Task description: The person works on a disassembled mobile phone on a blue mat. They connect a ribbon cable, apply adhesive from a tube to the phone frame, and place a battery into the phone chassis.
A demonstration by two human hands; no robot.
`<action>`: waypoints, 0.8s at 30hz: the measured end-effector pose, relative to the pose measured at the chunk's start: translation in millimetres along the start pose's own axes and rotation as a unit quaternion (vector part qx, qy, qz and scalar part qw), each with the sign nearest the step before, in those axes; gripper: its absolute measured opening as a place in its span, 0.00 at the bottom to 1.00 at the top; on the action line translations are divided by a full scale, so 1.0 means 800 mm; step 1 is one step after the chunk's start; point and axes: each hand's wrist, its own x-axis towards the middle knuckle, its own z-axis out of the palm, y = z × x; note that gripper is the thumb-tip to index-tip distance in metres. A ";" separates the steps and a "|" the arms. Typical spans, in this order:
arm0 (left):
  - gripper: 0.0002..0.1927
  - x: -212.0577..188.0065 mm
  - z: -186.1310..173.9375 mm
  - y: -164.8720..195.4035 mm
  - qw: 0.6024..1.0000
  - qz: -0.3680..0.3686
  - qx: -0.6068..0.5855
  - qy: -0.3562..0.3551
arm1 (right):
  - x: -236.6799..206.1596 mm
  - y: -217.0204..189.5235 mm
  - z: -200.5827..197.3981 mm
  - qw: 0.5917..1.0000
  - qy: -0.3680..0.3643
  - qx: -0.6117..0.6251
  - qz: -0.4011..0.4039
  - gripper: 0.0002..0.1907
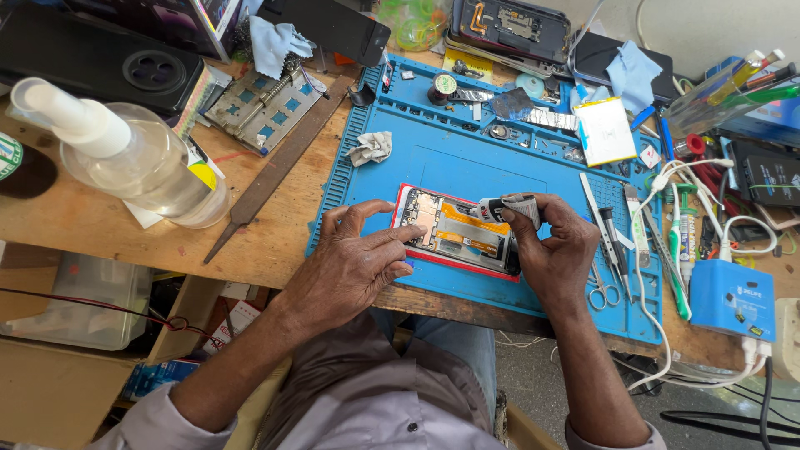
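Grey glue tube (510,208) pinched in right fingers (542,223).

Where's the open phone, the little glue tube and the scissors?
Phone (457,233): head view, on its orange inside.
Tube (510,207): head view, on its grey body.
Scissors (603,292): head view, on the handle loops.

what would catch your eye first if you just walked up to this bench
First the bright blue mat in the middle of the cluttered wooden bench, with an opened phone in a red frame lying on it. The left hand steadies the phone's left edge while the right hand squeezes a small glue tube over it. At far left a big clear pump bottle looms close to the camera.
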 end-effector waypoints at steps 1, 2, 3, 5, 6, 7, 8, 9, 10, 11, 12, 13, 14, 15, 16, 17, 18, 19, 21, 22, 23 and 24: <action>0.15 0.000 0.000 0.001 1.000 0.001 0.000 0.000 | -0.001 0.000 -0.001 1.000 0.001 -0.002 0.002 0.08; 0.15 0.000 0.000 0.002 1.000 0.002 0.000 0.001 | -0.002 0.000 -0.002 1.000 0.001 -0.004 0.004 0.08; 0.15 0.000 0.000 0.002 1.000 0.002 0.000 0.001 | -0.003 0.000 -0.003 1.000 0.002 0.002 0.004 0.08; 0.15 0.000 0.000 0.003 1.000 0.001 0.003 -0.001 | -0.005 0.000 -0.005 1.000 0.003 0.016 0.005 0.08; 0.15 0.000 0.000 0.003 1.000 0.001 0.005 -0.001 | -0.005 0.001 -0.005 1.000 0.003 0.019 0.014 0.08; 0.15 0.000 0.000 0.003 1.000 0.000 0.006 -0.004 | -0.005 0.001 -0.006 0.999 0.003 0.023 0.022 0.08; 0.15 0.001 0.000 0.003 1.000 -0.002 0.007 -0.005 | -0.005 0.001 -0.007 0.999 0.003 0.026 0.031 0.08; 0.15 0.001 0.000 0.003 1.000 -0.003 0.008 -0.007 | -0.005 0.002 -0.008 0.999 0.004 0.024 0.023 0.08; 0.15 0.001 0.001 0.003 1.000 -0.003 0.009 -0.008 | -0.005 0.002 -0.009 1.000 0.005 0.022 0.016 0.08; 0.16 0.001 0.001 0.004 1.000 -0.003 0.009 -0.009 | -0.006 0.003 -0.010 1.000 0.006 0.020 0.009 0.08; 0.16 0.001 0.002 0.004 1.000 -0.003 0.010 -0.009 | -0.006 0.003 -0.011 1.000 0.009 0.013 0.010 0.08; 0.16 0.002 0.002 0.004 1.000 -0.002 0.011 -0.010 | -0.007 0.004 -0.012 1.000 0.012 0.006 0.010 0.08; 0.16 0.002 0.003 0.005 1.000 -0.001 0.013 -0.010 | -0.007 0.004 -0.013 1.000 0.015 -0.002 0.010 0.08; 0.16 0.002 0.003 0.005 1.000 0.000 0.014 -0.010 | -0.008 0.004 -0.014 1.000 0.017 -0.007 0.010 0.08; 0.16 0.002 0.004 0.005 1.000 -0.002 0.014 -0.011 | -0.008 0.005 -0.014 1.000 0.020 -0.012 0.010 0.08; 0.16 0.002 0.004 0.005 1.000 -0.003 0.013 -0.012 | -0.009 0.005 -0.015 1.000 0.022 -0.018 0.009 0.08; 0.16 0.002 0.005 0.005 1.000 -0.004 0.013 -0.013 | -0.009 0.006 -0.015 0.999 0.024 -0.018 0.011 0.08; 0.16 0.002 0.005 0.005 1.000 -0.005 0.013 -0.013 | -0.009 0.006 -0.016 0.999 0.025 -0.019 0.012 0.08; 0.16 0.002 0.006 0.005 1.000 -0.008 0.012 -0.014 | -0.010 0.007 -0.017 0.999 0.027 -0.016 0.013 0.08; 0.16 0.002 0.006 0.005 1.000 -0.007 0.015 -0.014 | -0.011 0.008 -0.018 0.999 0.028 -0.013 0.012 0.08; 0.16 0.002 0.007 0.004 1.000 -0.006 0.017 -0.014 | -0.012 0.009 -0.020 0.999 0.030 -0.009 0.012 0.08; 0.15 0.002 0.007 0.004 1.000 -0.005 0.019 -0.014 | -0.013 0.009 -0.021 0.999 0.031 -0.014 0.015 0.08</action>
